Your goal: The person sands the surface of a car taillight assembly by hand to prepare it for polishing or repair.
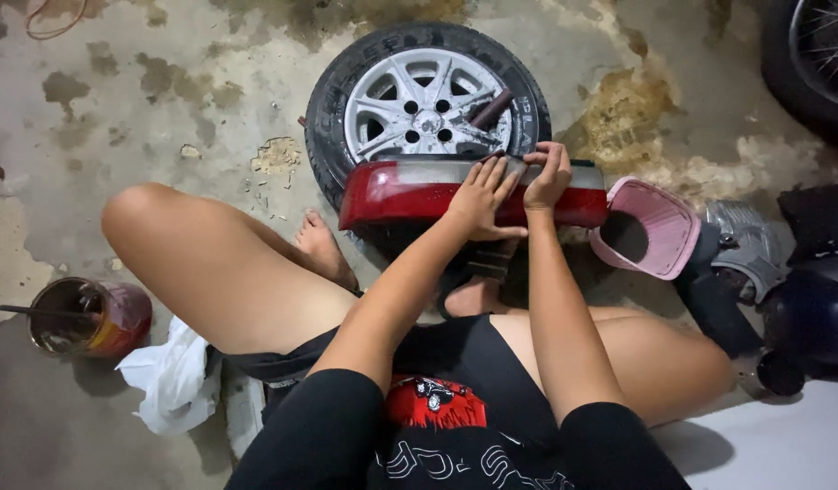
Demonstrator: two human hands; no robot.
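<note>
A long red tail-lamp lens (401,195) with a clear upper strip lies across a car wheel (425,104) flat on the concrete floor. My left hand (481,201) rests open-fingered on the lens near its middle, pressing down on it. My right hand (548,174) is just to the right, fingers pinched at the lens's top edge, possibly on something small that I cannot make out. I sit on the floor with both knees spread, feet near the wheel.
A red tin (88,316) with a stick in it stands at the left, a crumpled white cloth (176,381) beside it. A pink plastic basket (650,227) lies right of the lens. Dark motorbike parts (791,299) and a spoked wheel (818,54) fill the right side.
</note>
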